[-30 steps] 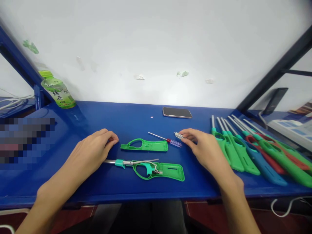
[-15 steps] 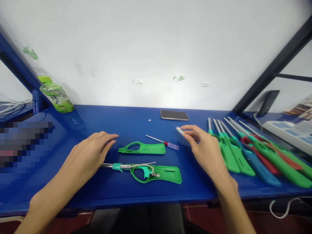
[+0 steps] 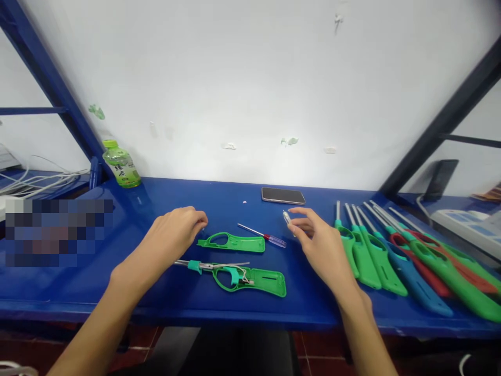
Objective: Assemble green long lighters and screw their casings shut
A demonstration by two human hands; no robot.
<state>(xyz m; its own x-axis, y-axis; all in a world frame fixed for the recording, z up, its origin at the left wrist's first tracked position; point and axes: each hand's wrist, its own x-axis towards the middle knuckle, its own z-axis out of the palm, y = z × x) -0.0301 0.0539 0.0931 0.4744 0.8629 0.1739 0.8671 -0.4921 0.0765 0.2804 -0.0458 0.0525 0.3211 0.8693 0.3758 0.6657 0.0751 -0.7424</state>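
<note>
In my right hand (image 3: 319,240) is a small clear-and-silver cylinder (image 3: 286,216) with a thin tip, held between thumb and fingers above the table. My left hand (image 3: 178,230) is closed in a pinch left of the upper green lighter casing half (image 3: 248,244); what it holds, if anything, is too small to make out. Nearer the front edge lies the other casing half (image 3: 268,282), inner side up, with a metal tube (image 3: 207,266), a teal trigger (image 3: 234,275) and thin wires in it. A screwdriver (image 3: 276,241) with a clear and red handle rests between my hands.
Several stick lighters (image 3: 391,261) in green, blue and red lie in a row at the right. A phone (image 3: 282,196) lies near the wall, and a green-capped bottle (image 3: 123,166) stands at the back left. The blue table's front edge (image 3: 235,317) runs before me.
My left hand has gone from fingers apart to a pinch and moved slightly right. The cylinder in my right hand has tilted more upright. The whole view has shifted somewhat.
</note>
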